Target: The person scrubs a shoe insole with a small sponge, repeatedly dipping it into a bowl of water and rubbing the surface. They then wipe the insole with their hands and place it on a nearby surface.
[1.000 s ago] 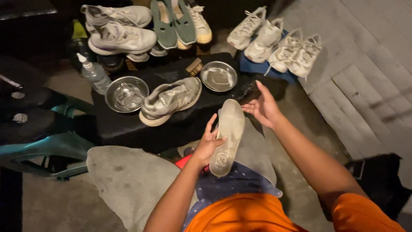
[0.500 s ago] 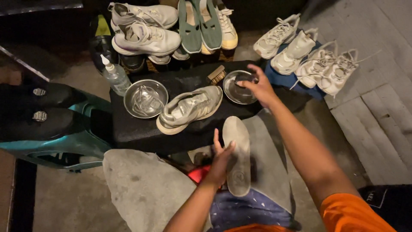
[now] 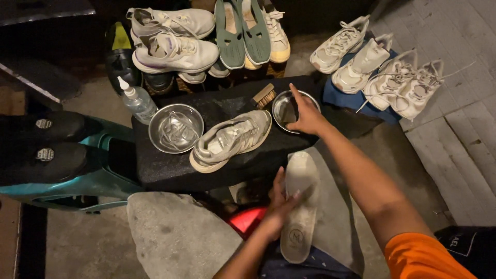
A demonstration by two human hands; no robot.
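My left hand (image 3: 279, 206) grips a pale insole (image 3: 300, 206) that lies lengthwise over my lap. My right hand (image 3: 306, 116) reaches forward, fingers spread, its fingertips dipping into the right metal bowl (image 3: 287, 106) on the black stand (image 3: 165, 170). A worn grey sneaker (image 3: 230, 139) lies on the stand between that bowl and a second metal bowl (image 3: 175, 127) on the left. A small wooden brush (image 3: 263, 95) rests just behind the right bowl.
A clear squeeze bottle (image 3: 137, 101) stands at the stand's left corner. Several sneakers and green slip-ons (image 3: 237, 31) line up behind; white sneakers (image 3: 382, 72) sit on a blue mat at right. A grey cloth (image 3: 175, 237) lies below; a teal frame (image 3: 77, 181) at left.
My right hand left the insole and reached forward to the right bowl. The left hand lowered the insole onto my lap. The view shifted slightly forward.
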